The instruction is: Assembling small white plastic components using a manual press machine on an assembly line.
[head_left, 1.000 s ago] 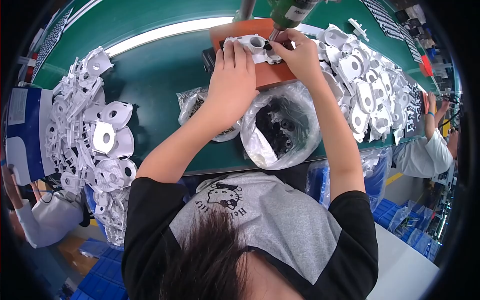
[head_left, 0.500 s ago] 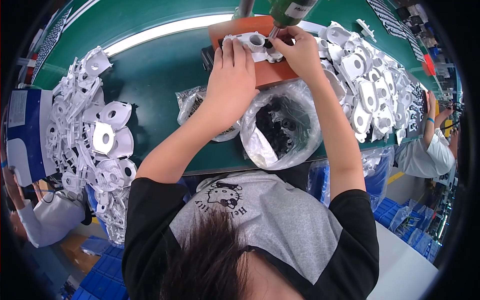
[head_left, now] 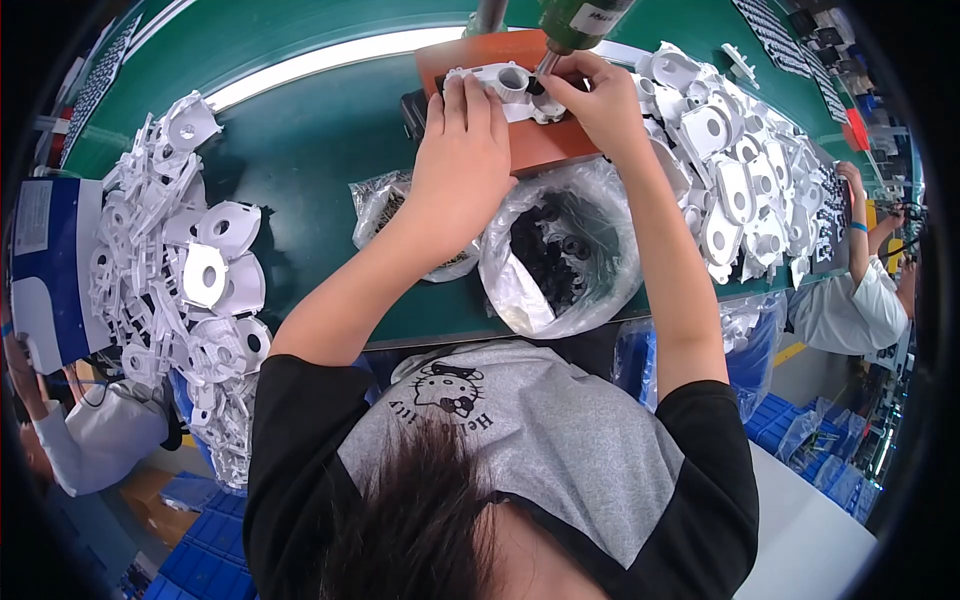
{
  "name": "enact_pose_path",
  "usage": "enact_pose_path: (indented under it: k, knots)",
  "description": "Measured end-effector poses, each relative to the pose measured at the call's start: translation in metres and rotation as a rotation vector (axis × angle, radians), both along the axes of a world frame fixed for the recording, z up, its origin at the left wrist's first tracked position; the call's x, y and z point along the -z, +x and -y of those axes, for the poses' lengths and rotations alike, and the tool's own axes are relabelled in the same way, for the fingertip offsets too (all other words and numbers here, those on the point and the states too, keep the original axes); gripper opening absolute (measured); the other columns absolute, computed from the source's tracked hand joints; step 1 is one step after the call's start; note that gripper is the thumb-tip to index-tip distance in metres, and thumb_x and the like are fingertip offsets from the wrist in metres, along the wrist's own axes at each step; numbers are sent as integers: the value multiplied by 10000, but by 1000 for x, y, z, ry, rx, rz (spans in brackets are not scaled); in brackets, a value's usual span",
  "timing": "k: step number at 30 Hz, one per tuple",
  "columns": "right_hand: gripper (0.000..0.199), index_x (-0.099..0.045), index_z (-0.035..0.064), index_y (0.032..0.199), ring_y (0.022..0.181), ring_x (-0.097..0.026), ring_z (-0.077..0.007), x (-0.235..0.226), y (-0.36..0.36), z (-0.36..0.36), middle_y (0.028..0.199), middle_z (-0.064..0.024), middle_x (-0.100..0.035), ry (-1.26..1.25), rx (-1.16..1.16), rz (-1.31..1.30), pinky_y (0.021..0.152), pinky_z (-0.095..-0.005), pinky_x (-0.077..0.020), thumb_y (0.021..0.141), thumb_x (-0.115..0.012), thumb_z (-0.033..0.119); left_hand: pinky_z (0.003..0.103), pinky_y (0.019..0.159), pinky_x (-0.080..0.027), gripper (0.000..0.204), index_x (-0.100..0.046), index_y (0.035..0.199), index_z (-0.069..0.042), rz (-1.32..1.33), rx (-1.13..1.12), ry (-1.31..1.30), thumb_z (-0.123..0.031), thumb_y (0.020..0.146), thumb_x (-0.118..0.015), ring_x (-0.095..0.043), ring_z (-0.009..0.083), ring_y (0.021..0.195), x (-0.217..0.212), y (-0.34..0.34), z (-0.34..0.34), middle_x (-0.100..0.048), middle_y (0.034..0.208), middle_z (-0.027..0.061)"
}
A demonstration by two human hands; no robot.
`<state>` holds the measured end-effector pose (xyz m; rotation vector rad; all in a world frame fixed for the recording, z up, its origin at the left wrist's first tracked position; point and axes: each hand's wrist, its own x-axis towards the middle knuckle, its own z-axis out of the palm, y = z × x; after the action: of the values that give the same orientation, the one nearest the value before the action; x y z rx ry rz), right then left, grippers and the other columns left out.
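Our left hand (head_left: pixel 464 150) lies flat, fingers slightly spread, over the left end of the white part (head_left: pixel 521 110); take that part as the centre of our clock, twelve pointing away from us. Just toward two o'clock, our right hand (head_left: pixel 606 108) has its thumb and fingers drawn narrow near the driver's (head_left: pixel 577 22) tip, beside a dark piece (head_left: pixel 535 88) (what they pinch, if anything, is hidden, so we cannot tell). The driver leans in from one o'clock, and the part rests on the orange block (head_left: pixel 545 152).

Between five and six o'clock we have the big bag (head_left: pixel 615 235), open on its black pieces (head_left: pixel 545 260); at half past seven, the small bag (head_left: pixel 371 214), partly behind our left forearm.

Farther out, one white heap (head_left: pixel 735 190) spreads toward four o'clock, another (head_left: pixel 207 275) toward eight. We cannot tell whether either holds finished pieces.

We judge the placing done and the driver's work at this spot unfinished; the part is not yet off the block.

Farthest off, co-workers' sleeves show at four (head_left: pixel 845 318) and near eight (head_left: pixel 110 425).
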<state>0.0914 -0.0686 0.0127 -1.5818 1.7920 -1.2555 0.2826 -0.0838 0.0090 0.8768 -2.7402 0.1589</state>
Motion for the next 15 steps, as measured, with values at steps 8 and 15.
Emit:
enact_pose_path:
  k: [8,15]
  knots:
    - [197,-695,46,904,998,-538,-288,12,9,-16,1006,-104,-649,-261,0,-380,807,-375,-454,729,-621,94,426,1026,-334,841,-358,1251,114,18,-5,-19,-364,679,-746,-413,371,1196,-3,-2,-2,-396,1270,267]
    - [212,-671,71,950,1082,-502,-286,6,21,-35,1129,-84,-605,-256,49,-764,897,-379,-393,750,-610,106,434,1003,-356,704,-424,1114,44,-32,14,10,-311,627,-788,-432,380,1174,0,-1,1,-442,1228,273]
